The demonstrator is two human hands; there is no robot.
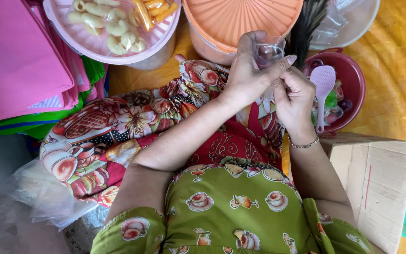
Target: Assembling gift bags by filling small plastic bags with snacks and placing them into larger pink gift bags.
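Note:
My left hand (247, 70) is closed around a small clear plastic bag (268, 52), held up over my lap. My right hand (294, 96) is just beneath it, fingers pinched at the lower part of the same bag. A thin bracelet (305, 144) circles my right wrist. Whatever is inside the bag is hidden by my fingers. Both hands hover in front of an orange lidded tub (233, 21).
A maroon bowl (352, 77) to the right holds a pale purple slotted spoon (323, 87) and small colourful items. A pink-lidded container (118, 44) with crackers stands at the back left. Folded pink and green cloth (19, 61) lies left, a cardboard box (377, 178) right.

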